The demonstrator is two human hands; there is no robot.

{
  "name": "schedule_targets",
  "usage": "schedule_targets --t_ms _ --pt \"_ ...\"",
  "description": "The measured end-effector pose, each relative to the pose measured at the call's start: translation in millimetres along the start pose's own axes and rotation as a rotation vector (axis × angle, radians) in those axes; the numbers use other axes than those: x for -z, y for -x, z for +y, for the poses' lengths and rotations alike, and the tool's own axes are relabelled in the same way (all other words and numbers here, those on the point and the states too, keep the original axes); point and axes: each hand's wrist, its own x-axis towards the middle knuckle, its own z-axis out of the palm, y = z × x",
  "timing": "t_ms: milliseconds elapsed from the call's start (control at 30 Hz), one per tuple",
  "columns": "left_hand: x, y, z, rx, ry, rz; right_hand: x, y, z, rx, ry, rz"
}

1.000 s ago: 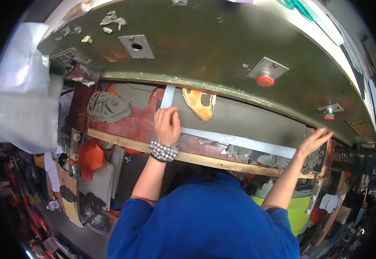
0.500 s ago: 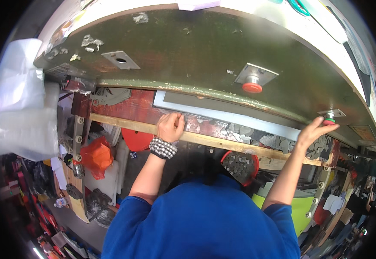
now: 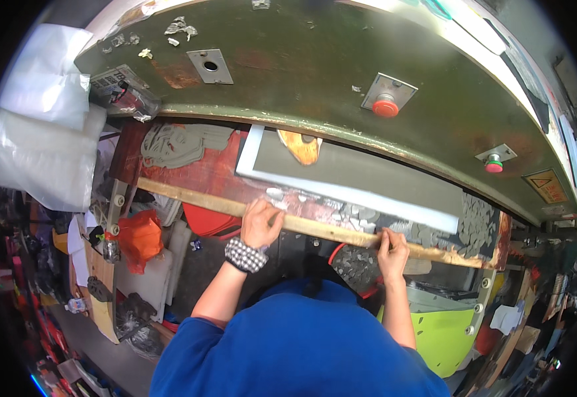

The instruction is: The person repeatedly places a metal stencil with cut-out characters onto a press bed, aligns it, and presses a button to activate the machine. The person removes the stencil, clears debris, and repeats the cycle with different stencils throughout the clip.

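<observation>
Vantage: one head-worn fisheye, looking steeply down over the wearer's blue-clad shoulders.
Facing: forward onto a green machine housing (image 3: 315, 59) and the wooden strip (image 3: 315, 228) at its front edge — lines bow toward the rim.
Nearness: close — left hand (image 3: 260, 223) and right hand (image 3: 392, 255) sit mid-frame.

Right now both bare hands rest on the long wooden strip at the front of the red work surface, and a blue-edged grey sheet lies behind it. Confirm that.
Not quite: the grey sheet has a white edge, not blue, as the head view shows. Both the left hand and the right hand do rest on the long wooden strip fronting the red work surface.
</observation>
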Motion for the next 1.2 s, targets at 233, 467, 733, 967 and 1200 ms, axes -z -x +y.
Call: schedule_targets --t_ms 233,467,733,967,1200 --pt "29.7 -6.7 14.3 0.072 0.015 0.237 -69.2 -55.9 -92.4 0.348 -0.271 0.099" --pt "29.3 2.7 11.7 0.232 -0.245 0.097 -127.5 8.1 -154.6 0.377 -0.224 -0.063" --pt "47.1 7.3 27.9 0.354 -0.059 0.024 -68.4 24.5 -129.0 -0.087 -1.129 -0.404" --pt "24.2 -4.7 18.1 0.205 -0.286 0.13 -43.5 22.6 -109.5 -0.347 -1.577 -0.323" --pt "20.3 10.7 2.9 0.142 -0.276 0.113 4.2 64.3 -68.3 -0.226 -1.233 -0.068"
